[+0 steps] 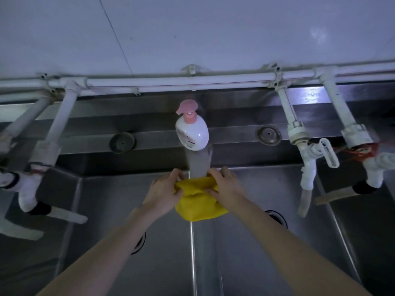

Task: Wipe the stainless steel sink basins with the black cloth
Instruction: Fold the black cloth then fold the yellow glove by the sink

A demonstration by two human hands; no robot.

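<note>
Both hands meet over the divider (199, 165) between two steel basins. Left hand (163, 194) and right hand (224, 186) are each pinched shut on a yellow cloth (199, 202), thumbs on the near side, fingers curled over the far edge. The cloth hangs bunched between them, its lower fold drooping toward the person, below the wrists.

No black cloth is visible anywhere; the only cloth in view is yellow. Worth flagging against the task wording.

Just beyond the fingertips, a white pump bottle (192, 130) with a pink top stands on the back ledge. The left basin (102, 210) lies out past the left hand, the right basin (256, 189) past the right hand; each drain is partly hidden under a forearm. White taps hang farther out: one tap (308, 161) well to the right of the right hand, another pipe and tap (42, 163) well left of the left hand.

Judgement: the step in hand looks like folding or gathering the cloth into a pad; no wiping contact with steel yet. The next move calls for one hand to take the pad alone, drop into a basin and press it flat on the wall or floor, keeping clear of the tap spouts.
</note>
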